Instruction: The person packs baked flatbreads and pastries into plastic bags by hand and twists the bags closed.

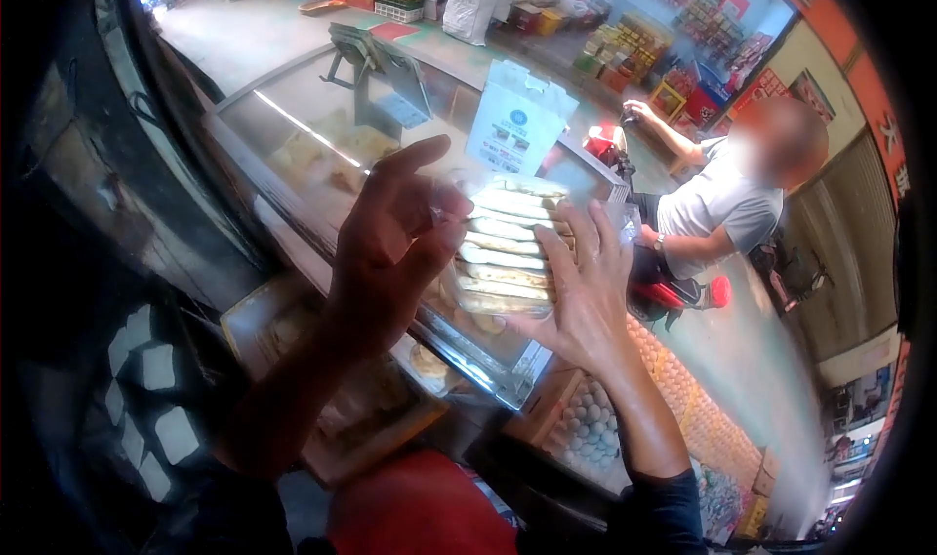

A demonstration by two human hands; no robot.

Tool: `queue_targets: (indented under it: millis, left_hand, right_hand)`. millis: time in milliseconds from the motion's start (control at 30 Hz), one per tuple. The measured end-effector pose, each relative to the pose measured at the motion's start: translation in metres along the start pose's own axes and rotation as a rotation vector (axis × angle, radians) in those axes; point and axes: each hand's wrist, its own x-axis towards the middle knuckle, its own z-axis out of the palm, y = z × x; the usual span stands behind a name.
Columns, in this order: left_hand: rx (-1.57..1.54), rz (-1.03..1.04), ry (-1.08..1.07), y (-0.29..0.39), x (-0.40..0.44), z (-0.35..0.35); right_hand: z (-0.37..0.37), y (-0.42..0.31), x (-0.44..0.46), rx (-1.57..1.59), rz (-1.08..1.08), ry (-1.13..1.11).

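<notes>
Flat pale breads [508, 260], browned in patches, stacked in clear bag [459, 287] above glass display case [278, 106]; left hand [379, 243] pinches bag's side; right hand [597, 306], fingers spread, grips opposite side. Case's metal edge [467, 358] runs below; white carton [520, 116] stands just beyond; floor [249, 42] extends past case.

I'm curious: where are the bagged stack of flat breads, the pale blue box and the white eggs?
Bagged stack of flat breads [506, 249]: head view, middle of its layered side.
Pale blue box [517, 119]: head view, round mark on its front.
White eggs [589, 421]: head view, middle of the pile.
</notes>
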Motion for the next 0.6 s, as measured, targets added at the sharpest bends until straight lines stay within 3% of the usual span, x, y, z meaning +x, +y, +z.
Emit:
queue_targets:
  millis: [600]
  left_hand:
    - [-0.056,0.025,-0.064,0.003,0.004,-0.004]
  right_hand:
    - [0.001,0.014,0.019,0.065,0.007,-0.095]
